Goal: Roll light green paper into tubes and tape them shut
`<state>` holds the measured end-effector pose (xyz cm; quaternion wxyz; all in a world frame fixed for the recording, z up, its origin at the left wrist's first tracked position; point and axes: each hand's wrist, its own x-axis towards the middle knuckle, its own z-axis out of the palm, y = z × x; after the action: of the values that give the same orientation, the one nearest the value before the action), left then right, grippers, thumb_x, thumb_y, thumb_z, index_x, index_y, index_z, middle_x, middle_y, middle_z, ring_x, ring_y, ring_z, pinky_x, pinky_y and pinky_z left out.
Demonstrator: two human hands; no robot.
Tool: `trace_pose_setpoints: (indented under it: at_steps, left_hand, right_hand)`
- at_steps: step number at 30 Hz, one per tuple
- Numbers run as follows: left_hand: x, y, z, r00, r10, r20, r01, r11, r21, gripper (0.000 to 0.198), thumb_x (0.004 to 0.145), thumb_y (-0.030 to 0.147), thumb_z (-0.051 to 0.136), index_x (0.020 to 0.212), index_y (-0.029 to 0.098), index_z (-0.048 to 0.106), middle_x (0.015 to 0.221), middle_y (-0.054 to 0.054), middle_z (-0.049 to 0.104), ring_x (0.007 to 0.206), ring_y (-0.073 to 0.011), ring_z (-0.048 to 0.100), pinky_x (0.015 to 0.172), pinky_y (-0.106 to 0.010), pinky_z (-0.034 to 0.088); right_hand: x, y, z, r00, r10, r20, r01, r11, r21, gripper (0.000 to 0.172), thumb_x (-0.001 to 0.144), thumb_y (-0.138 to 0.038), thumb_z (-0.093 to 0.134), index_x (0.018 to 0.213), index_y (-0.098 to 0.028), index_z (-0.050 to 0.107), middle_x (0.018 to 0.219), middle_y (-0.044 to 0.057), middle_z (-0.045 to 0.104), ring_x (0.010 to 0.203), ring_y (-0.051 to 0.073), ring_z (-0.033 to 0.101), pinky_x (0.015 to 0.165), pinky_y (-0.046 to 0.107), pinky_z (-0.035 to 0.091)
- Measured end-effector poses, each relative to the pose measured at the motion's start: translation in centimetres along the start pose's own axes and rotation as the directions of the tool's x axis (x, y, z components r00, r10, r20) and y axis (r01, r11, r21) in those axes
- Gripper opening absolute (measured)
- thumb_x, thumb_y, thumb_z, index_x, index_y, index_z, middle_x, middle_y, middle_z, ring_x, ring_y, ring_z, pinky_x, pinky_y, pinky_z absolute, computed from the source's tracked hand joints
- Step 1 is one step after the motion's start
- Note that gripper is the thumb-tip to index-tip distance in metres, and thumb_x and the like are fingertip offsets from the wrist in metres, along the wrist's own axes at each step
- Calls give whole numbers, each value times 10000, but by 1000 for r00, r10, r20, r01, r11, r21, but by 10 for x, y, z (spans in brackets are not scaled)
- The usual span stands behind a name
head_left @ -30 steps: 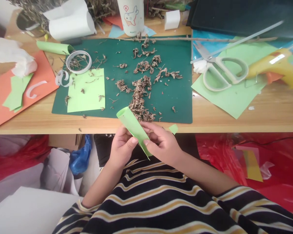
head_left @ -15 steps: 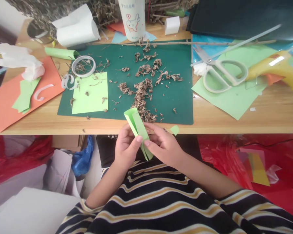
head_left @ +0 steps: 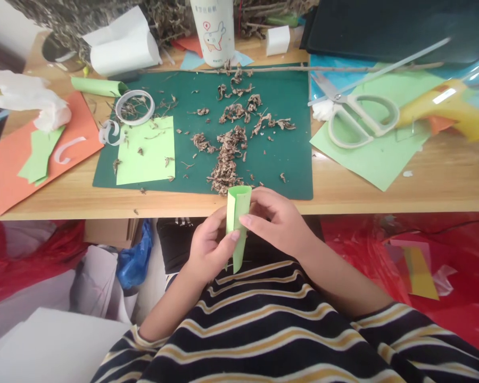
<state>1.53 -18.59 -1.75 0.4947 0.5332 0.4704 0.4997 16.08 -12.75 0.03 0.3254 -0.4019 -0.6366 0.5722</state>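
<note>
A light green paper (head_left: 239, 213), curled into a tube, stands nearly upright in front of the table's edge. My left hand (head_left: 211, 244) holds its left side, with the thumb across the lower front. From the right, my right hand (head_left: 275, 221) grips the upper part, thumb on the front and fingers behind. Just beyond the tube, crumbled dry leaves (head_left: 226, 165) lie on a dark green mat (head_left: 287, 175). A light green square sheet (head_left: 147, 159) with leaf bits lies on the mat's left side, and a tape roll (head_left: 134, 108) touches its upper edge.
Scissors (head_left: 359, 119) rest on green paper at the right. A white cup (head_left: 213, 32) stands behind the mat, near a long thin stick (head_left: 279, 69). Orange paper (head_left: 16, 165) and crumpled tissue (head_left: 32, 96) are at the left. A dark flat object (head_left: 395, 32) lies at the back right.
The paper tube has turned from leaning left to nearly upright. My right hand has shifted up and to the right along it. The small green scrap at the table's edge is now out of sight.
</note>
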Motion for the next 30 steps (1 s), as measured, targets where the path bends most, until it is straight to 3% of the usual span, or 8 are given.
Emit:
trace_pose_setpoints:
  at_steps: [3, 8, 13, 17, 25, 30]
  left_hand:
    - [1, 0, -3, 997, -10, 72, 9, 1000, 17, 416, 803, 199, 527, 1212, 263, 485, 1107, -43, 621, 932, -171, 598, 832, -288, 464]
    - [4, 2, -2, 988, -67, 143, 78, 994, -74, 434, 781, 291, 570, 1205, 240, 493, 1178, -77, 575, 1066, -227, 545, 922, -352, 436]
    - [3, 3, 6, 982, -134, 133, 169, 940, -296, 407, 776, 307, 579, 1169, 255, 490, 1074, -76, 613, 816, -181, 641, 712, -316, 545]
    - [2, 0, 10, 962, -235, 137, 271, 876, -398, 382, 778, 285, 582, 1145, 263, 475, 880, -24, 647, 660, -139, 645, 578, -265, 558]
    - [7, 5, 17, 965, -237, 108, 259, 837, -481, 269, 796, 239, 566, 1060, 241, 514, 757, 13, 638, 622, -114, 638, 525, -207, 544]
    - [7, 4, 18, 968, -214, 133, 251, 837, -487, 350, 784, 290, 582, 1113, 228, 482, 769, -2, 638, 612, -120, 637, 504, -210, 541]
  right_hand:
    - [-1, 2, 0, 1000, 16, -9, -16, 998, 65, 113, 726, -229, 535, 824, -182, 565, 772, 2, 512, 626, 94, 501, 534, 224, 430]
    - [-4, 3, 6, 996, 36, -86, -32, 998, 50, 181, 720, -190, 536, 899, -208, 523, 716, -33, 516, 539, 64, 461, 468, 196, 400]
    - [-3, 2, 7, 993, 100, -59, -85, 975, 207, 172, 727, -220, 547, 885, -216, 480, 639, -52, 499, 545, 75, 500, 455, 188, 439]
    - [-2, 1, 6, 987, 158, 21, -155, 924, 350, 204, 731, -275, 576, 878, -221, 445, 636, -55, 487, 499, 74, 500, 356, 169, 429]
    - [1, 7, 2, 988, 36, 147, -123, 757, 642, 310, 724, -384, 623, 895, -218, 424, 565, -91, 449, 407, 57, 472, 322, 172, 443]
    - [3, 6, -1, 979, 14, 202, -144, 751, 644, 241, 756, -324, 601, 912, -195, 471, 597, -74, 499, 440, 46, 491, 354, 159, 454]
